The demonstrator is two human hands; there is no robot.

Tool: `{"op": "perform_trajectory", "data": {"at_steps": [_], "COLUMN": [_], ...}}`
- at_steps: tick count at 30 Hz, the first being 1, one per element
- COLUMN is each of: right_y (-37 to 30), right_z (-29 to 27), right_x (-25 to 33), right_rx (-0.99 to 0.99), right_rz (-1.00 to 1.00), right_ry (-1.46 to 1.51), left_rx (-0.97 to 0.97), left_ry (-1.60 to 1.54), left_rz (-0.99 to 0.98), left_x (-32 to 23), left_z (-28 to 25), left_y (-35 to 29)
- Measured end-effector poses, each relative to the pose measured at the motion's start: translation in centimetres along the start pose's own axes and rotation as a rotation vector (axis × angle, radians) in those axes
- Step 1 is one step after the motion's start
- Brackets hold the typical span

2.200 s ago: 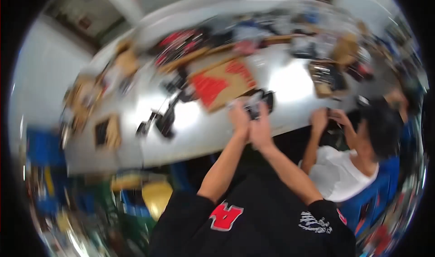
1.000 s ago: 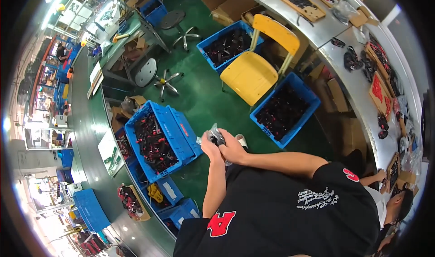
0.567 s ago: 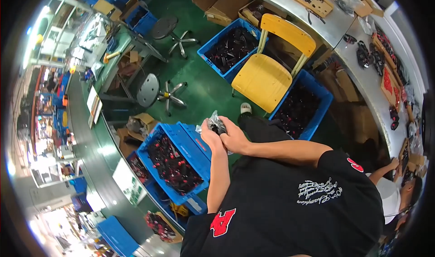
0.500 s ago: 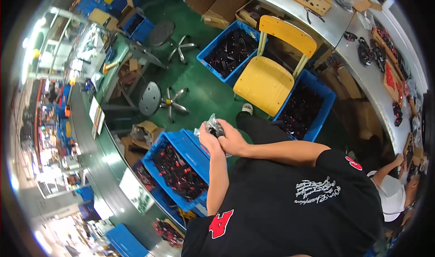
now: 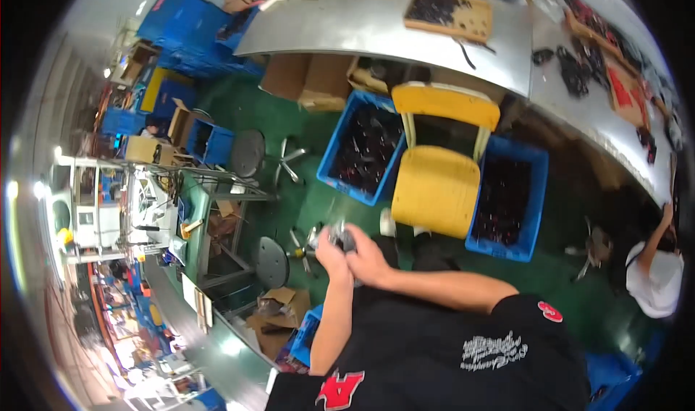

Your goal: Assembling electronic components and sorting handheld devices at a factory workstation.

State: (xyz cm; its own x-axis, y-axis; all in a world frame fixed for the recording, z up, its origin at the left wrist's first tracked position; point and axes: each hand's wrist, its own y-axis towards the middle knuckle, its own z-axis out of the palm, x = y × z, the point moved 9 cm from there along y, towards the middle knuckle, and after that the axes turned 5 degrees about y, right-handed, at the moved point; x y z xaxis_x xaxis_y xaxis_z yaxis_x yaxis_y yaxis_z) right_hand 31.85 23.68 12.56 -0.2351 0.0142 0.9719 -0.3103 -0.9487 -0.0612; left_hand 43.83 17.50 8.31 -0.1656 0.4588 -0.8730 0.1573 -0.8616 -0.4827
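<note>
Both my hands meet in front of my body, wrapped round a small dark object [image 5: 342, 240] with what looks like clear plastic film about it. My left hand [image 5: 331, 255] holds it from the left, and my right hand [image 5: 365, 257] closes on it from the right. The fingers and motion blur hide its exact kind. Beyond my hands stands a yellow chair [image 5: 438, 190], with a blue crate [image 5: 347, 183] of black parts on its left and another blue crate [image 5: 534, 223] of dark parts on its right.
A long metal workbench [image 5: 347, 31] runs along the far side, bearing a parts tray [image 5: 449, 14] and pliers [image 5: 469, 52]. Black stools [image 5: 273, 262] stand to the left, near an open cardboard box [image 5: 293, 306]. A person in white [image 5: 655, 277] works at far right.
My view has swung round toward the workbench and chair, and the crate of red and black parts at my left has mostly left the picture. Both hands still clasp the object.
</note>
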Motion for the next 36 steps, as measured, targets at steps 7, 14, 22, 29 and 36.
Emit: {"op": "perform_trajectory", "data": {"at_steps": [7, 14, 22, 29, 36], "right_y": [1.2, 5.8, 13.9, 29.6, 41.7], "right_z": [-4.7, -6.8, -15.6, -28.7, -43.2], "right_x": [0.9, 0.9, 2.4, 3.8, 3.8], "right_rx": [-0.260, -0.347, -0.627, -0.751, -0.582], "right_rz": [0.102, 0.136, 0.189, 0.101, 0.219], "right_ry": [-0.003, -0.014, -0.022, 0.510, 1.038], "left_rx": [0.089, 0.201, 0.396, 0.576, 1.187], "left_ry": [0.265, 0.391, 0.464, 0.416, 0.665], "left_rz": [0.080, 0.049, -0.030, -0.180, -0.369], "left_x": [-2.2, -4.3, -2.5, 0.0, -2.5], "left_z": [7.1, 13.2, 27.1, 49.3, 70.6], "left_y": [-0.3, 1.9, 7.4, 16.5, 13.8]}}
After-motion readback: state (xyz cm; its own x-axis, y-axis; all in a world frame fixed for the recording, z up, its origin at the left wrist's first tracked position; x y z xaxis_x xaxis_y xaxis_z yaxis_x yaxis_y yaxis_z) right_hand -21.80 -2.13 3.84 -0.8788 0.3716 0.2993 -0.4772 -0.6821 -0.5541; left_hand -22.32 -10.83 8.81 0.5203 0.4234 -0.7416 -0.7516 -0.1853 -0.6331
